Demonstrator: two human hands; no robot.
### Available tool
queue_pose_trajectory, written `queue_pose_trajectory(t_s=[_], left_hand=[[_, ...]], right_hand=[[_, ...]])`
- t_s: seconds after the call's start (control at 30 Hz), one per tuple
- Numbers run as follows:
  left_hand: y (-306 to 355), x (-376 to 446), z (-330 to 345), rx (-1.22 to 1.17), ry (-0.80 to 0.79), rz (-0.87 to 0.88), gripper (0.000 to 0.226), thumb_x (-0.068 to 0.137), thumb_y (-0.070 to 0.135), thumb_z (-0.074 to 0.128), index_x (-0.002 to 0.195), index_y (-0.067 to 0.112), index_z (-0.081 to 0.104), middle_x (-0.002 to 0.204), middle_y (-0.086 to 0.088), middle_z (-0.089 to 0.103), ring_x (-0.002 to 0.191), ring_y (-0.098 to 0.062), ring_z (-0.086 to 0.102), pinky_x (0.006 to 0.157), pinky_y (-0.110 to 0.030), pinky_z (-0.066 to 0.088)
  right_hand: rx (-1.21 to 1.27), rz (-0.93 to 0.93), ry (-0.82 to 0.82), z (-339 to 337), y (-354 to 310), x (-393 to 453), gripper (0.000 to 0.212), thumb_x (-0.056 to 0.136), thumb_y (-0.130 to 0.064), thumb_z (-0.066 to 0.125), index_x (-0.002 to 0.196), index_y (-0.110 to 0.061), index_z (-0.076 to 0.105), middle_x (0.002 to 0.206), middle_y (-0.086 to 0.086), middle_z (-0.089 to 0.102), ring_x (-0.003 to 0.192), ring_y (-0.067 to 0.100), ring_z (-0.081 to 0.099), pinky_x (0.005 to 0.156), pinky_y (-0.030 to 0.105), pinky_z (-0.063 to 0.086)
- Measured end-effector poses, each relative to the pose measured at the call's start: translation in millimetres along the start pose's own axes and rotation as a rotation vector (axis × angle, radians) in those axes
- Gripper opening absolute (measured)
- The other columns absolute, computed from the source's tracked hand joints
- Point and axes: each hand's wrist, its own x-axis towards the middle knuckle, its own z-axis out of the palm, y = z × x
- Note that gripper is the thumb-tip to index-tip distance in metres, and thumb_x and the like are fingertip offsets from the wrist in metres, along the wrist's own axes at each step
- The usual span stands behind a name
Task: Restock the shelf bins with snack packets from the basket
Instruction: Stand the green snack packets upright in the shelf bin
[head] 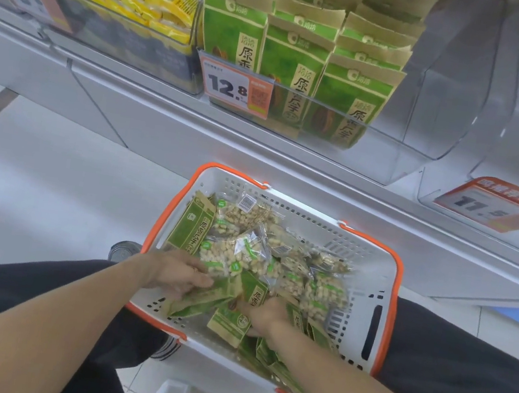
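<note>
Right, both of my hands are down in the white plastic shopping basket with the orange rim (390,286), which sits on the floor between my knees, just below the shelf. My left hand (178,273) lies with fingers curled over a flat green-and-tan paper snack packet (204,299) near the basket's near-left corner; I'd call that a hold, thumb side hidden under it. My right hand (265,314) is pushed in among more of the same green packets, fingers curled around the lower end of one that stands up with its printed face showing (254,292).

These green ones look like stiff-ish paper pouches, flat and light, I'd guess; they should slide against each other easily, so I want to pinch across the broad faces near one end, not at the thin top seal, which would bend. Stacked together they ought to lift as a small sheaf.

Beyond my hands lie the clear crinkly bags of pale puffed snacks (231,256). Those look soft, slippery and crushable, best taken lightly at a corner or around the middle with no squeeze.

Up on the shelf, the clear plastic bin holding upright green packets (391,149) behind the 12.8 price tag (234,87) already carries matching stock in rows. To its right a clear bin (470,104) shows nothing inside that I can see.
</note>
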Motion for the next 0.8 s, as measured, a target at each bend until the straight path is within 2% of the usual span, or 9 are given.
queue_pose_trajectory(t_s=[0.03, 0.1, 0.2, 0.3, 0.4, 0.5, 0.6, 0.7, 0.8], left_hand=[[-1, 0, 2, 0.065, 0.015, -0.006, 0.045, 0.086, 0.046, 0.071, 0.123, 0.025, 0.056, 0.112, 0.010, 0.063, 0.100, -0.008, 0.060, 0.097, -0.033, 0.047], [-4, 6, 11, 0.249, 0.072, -0.014, 0.052, 0.086, 0.046, 0.071, 0.131, 0.023, 0.056, 0.123, 0.005, 0.062, 0.104, -0.011, 0.061, 0.102, -0.036, 0.047], [-2, 10, 23, 0.270, 0.094, -0.012, 0.053, 0.089, 0.040, 0.070, 0.134, 0.020, 0.053, 0.134, -0.002, 0.058, 0.113, -0.017, 0.056, 0.107, -0.035, 0.042], [-1, 12, 29, 0.243, 0.046, -0.002, 0.059, 0.087, 0.044, 0.070, 0.136, 0.022, 0.049, 0.138, 0.000, 0.055, 0.117, -0.017, 0.057, 0.107, -0.036, 0.044], [9, 10, 30, 0.239, 0.018, 0.018, 0.056, 0.078, 0.046, 0.077, 0.124, 0.025, 0.055, 0.126, 0.003, 0.063, 0.110, -0.015, 0.060, 0.105, -0.038, 0.045], [29, 5, 25, 0.261, 0.002, 0.035, 0.032, 0.072, 0.043, 0.083, 0.097, 0.029, 0.069, 0.103, 0.009, 0.070, 0.100, -0.010, 0.062, 0.104, -0.038, 0.044], [52, -13, 17, 0.393, -0.039, 0.088, 0.014, 0.080, 0.043, 0.077, 0.086, 0.037, 0.066, 0.098, 0.013, 0.069, 0.096, -0.008, 0.061, 0.100, -0.036, 0.043], [77, -40, 0, 0.320, 0.028, 0.181, 0.031, 0.076, 0.040, 0.082, 0.096, 0.023, 0.068, 0.100, 0.006, 0.071, 0.096, -0.013, 0.066, 0.087, -0.031, 0.050], [109, -82, -26, 0.265, 0.117, 0.336, 0.069, 0.053, 0.062, 0.088, 0.092, 0.012, 0.063, 0.096, -0.005, 0.072, 0.092, -0.024, 0.070, 0.085, -0.043, 0.057]], right_hand=[[0.041, 0.008, -0.012, 3, 2, 0, 0.083, 0.063, -0.041, 0.092, 0.125, -0.006, 0.050, 0.115, 0.008, 0.063, 0.102, 0.025, 0.066, 0.083, 0.036, 0.059], [0.055, -0.009, 0.012, 8, 10, 11, 0.076, 0.057, -0.042, 0.093, 0.116, -0.008, 0.058, 0.111, 0.006, 0.068, 0.100, 0.026, 0.068, 0.083, 0.039, 0.061], [0.064, 0.004, 0.010, 4, 17, 17, 0.073, 0.062, -0.042, 0.091, 0.120, -0.012, 0.060, 0.108, 0.003, 0.071, 0.091, 0.021, 0.069, 0.081, 0.040, 0.061], [-0.004, -0.005, -0.041, -19, -1, -17, 0.051, 0.072, -0.035, 0.087, 0.113, -0.017, 0.063, 0.106, 0.001, 0.071, 0.081, 0.013, 0.068, 0.065, 0.028, 0.059], [-0.001, -0.013, -0.142, -40, -6, -34, 0.041, 0.080, -0.016, 0.081, 0.117, -0.016, 0.063, 0.112, 0.004, 0.069, 0.085, 0.016, 0.065, 0.056, 0.019, 0.053], [-0.064, -0.042, -0.222, -54, -10, -58, 0.028, 0.085, -0.001, 0.072, 0.108, -0.016, 0.063, 0.110, 0.005, 0.071, 0.083, 0.015, 0.066, 0.056, 0.019, 0.053], [-0.113, -0.152, -0.200, -72, -24, -86, 0.039, 0.083, 0.003, 0.073, 0.111, -0.018, 0.056, 0.108, 0.003, 0.068, 0.090, 0.020, 0.070, 0.064, 0.022, 0.058], [-0.156, -0.283, -0.142, -102, -47, -114, 0.039, 0.083, 0.002, 0.074, 0.110, -0.016, 0.054, 0.111, 0.006, 0.068, 0.089, 0.023, 0.072, 0.070, 0.029, 0.062], [-0.158, -0.419, -0.112, -141, -67, -145, 0.039, 0.085, 0.001, 0.074, 0.109, -0.017, 0.048, 0.112, 0.012, 0.072, 0.089, 0.029, 0.074, 0.077, 0.039, 0.062]])
